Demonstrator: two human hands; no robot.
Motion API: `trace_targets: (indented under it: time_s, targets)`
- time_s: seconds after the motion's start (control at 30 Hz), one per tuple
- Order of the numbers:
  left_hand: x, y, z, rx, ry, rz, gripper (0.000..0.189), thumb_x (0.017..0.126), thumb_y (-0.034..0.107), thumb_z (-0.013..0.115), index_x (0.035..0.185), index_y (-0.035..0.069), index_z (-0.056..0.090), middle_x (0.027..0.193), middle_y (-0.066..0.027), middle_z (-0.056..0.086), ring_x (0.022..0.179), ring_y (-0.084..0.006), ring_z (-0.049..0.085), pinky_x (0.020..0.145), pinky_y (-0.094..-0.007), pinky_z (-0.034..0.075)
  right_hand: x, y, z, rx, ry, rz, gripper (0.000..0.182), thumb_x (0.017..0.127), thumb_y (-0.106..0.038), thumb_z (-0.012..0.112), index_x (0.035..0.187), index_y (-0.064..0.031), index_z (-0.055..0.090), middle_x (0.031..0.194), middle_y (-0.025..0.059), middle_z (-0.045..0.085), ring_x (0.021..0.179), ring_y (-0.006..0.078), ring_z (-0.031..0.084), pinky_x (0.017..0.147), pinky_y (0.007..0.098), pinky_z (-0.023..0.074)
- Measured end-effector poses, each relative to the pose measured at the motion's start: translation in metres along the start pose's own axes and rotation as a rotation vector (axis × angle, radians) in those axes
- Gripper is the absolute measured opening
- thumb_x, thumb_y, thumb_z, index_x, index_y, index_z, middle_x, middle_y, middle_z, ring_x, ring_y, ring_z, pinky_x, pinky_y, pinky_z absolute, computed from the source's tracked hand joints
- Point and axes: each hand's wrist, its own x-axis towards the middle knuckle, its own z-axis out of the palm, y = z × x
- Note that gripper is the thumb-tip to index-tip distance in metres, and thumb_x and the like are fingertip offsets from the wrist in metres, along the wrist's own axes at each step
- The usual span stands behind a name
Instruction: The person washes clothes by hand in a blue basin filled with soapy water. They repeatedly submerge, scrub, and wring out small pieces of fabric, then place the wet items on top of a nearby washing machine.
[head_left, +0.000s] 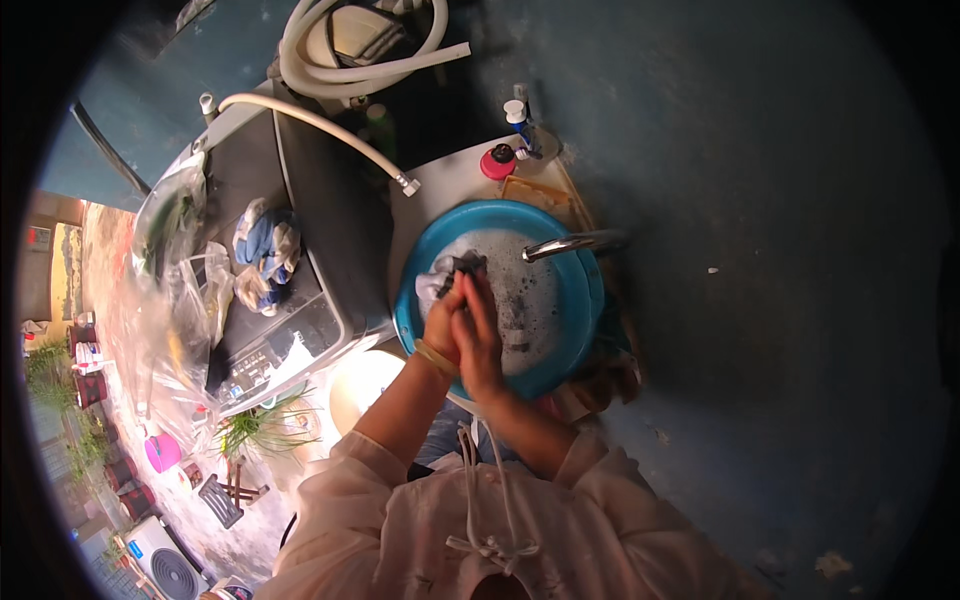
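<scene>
A wet white-and-dark cloth (439, 283), small like a sock, is pressed between my two hands above a blue plastic basin (420, 240). My left hand (444, 326), with a yellowish bangle at the wrist, has its fingers around the cloth's near end. Against it, palm inward, lies my right hand (478, 337). The cloth's folds stick out past the fingers, and the part between the palms is hidden. Soapy water (529, 307) with white foam fills the basin. A chrome tap (562, 245) reaches over the basin from the right wall.
Left of the basin stands a dark top-loading washing machine (300, 300) with bunched blue-and-white cloth (266, 251) on its lid. A cream hose (322, 124) hangs across its corner. Behind the basin are a red bottle (497, 163) and a blue tube with a white cap (517, 116).
</scene>
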Motion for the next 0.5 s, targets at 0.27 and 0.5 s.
trace_targets:
  time_s: [0.27, 0.5]
  targets:
    - [0.015, -0.029, 0.075, 0.220, 0.291, 0.067, 0.042, 0.093, 0.033, 0.043, 0.126, 0.007, 0.043, 0.119, -0.0039, 0.051, 0.111, -0.0180, 0.045, 0.097, -0.0315, 0.034, 0.071, 0.053, -0.029, -0.047, 0.172, 0.140, 0.043, 0.091, -0.024, 0.043, 0.128, -0.0027, 0.042, 0.137, 0.0208, 0.032, 0.129, 0.0348, 0.028, 0.106, 0.0405, 0.0198]
    - [-0.005, 0.003, 0.001, 0.349, 0.338, 0.017, 0.044, 0.093, 0.037, 0.041, 0.127, 0.009, 0.043, 0.114, -0.0048, 0.052, 0.103, -0.0174, 0.050, 0.093, -0.0316, 0.038, 0.003, -0.011, 0.001, -0.062, -0.073, -0.083, 0.045, 0.090, -0.022, 0.043, 0.131, -0.0047, 0.040, 0.139, 0.0204, 0.029, 0.131, 0.0342, 0.023, 0.107, 0.0410, 0.0160]
